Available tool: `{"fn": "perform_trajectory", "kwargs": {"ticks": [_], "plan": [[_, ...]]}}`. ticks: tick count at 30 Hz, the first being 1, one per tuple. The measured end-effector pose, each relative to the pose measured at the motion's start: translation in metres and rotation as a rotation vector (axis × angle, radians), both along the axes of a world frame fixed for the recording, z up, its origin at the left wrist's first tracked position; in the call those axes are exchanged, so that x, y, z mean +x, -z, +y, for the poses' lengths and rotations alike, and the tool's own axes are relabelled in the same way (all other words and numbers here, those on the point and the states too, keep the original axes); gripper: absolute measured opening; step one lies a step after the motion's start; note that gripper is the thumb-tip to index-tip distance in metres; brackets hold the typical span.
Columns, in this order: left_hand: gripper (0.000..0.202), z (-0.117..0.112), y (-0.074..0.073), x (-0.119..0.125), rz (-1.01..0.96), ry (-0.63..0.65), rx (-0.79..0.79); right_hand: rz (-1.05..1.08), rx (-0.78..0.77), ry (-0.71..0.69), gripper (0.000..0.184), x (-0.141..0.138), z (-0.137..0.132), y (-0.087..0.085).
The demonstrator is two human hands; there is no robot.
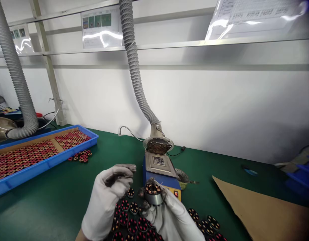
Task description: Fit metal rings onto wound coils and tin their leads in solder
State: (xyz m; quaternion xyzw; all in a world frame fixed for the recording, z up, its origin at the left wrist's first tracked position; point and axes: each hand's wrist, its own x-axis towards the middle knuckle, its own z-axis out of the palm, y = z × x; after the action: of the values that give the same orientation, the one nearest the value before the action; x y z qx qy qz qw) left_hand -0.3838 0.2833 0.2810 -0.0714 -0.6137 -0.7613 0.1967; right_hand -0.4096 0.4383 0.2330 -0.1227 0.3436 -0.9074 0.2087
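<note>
Both my hands wear white gloves. My right hand grips a small round motor stator with copper windings and a silver ring, held just in front of a blue solder pot. My left hand is raised beside it, fingers curled, with dirty fingertips pinched together; whether it holds anything I cannot tell. Under both hands several round stators with red and black coils lie on the green mat.
A blue tray full of stators stands at the left, with a few loose ones beside it. A grey extraction hose ends in a hood over the solder pot. A brown cardboard sheet lies at the right. A second hose hangs at far left.
</note>
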Motion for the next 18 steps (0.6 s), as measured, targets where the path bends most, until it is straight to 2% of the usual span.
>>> {"fn": "perform_trajectory", "kwargs": {"ticks": [3,5,10,12,13,14,15,18], "plan": [[0.018,0.005,-0.009,0.002,-0.209,0.172,-0.156,0.076,0.059,0.055,0.036,-0.004,0.001,-0.003],[0.017,0.011,-0.012,0.003,-0.144,0.197,-0.195,0.164,0.134,0.132,0.035,-0.010,0.001,-0.003],[0.022,0.012,-0.005,0.009,0.330,-0.160,-0.378,0.245,0.195,0.308,0.038,-0.019,-0.002,0.002],[0.018,0.009,-0.004,0.010,0.332,-0.243,-0.323,0.349,0.241,0.491,0.038,-0.015,-0.005,0.003],[0.017,0.008,-0.004,0.010,0.266,-0.236,-0.257,0.432,0.282,0.620,0.035,-0.012,-0.007,0.004],[0.018,0.008,-0.006,0.009,0.172,-0.184,-0.187,0.536,0.330,0.758,0.032,-0.008,-0.009,0.005],[0.022,0.010,-0.007,0.008,0.073,-0.076,-0.131,0.656,0.383,0.892,0.028,-0.004,-0.011,0.006],[0.040,0.023,-0.008,0.001,-0.106,0.331,-0.017,1.059,0.613,1.169,0.029,0.004,-0.016,0.010]]}}
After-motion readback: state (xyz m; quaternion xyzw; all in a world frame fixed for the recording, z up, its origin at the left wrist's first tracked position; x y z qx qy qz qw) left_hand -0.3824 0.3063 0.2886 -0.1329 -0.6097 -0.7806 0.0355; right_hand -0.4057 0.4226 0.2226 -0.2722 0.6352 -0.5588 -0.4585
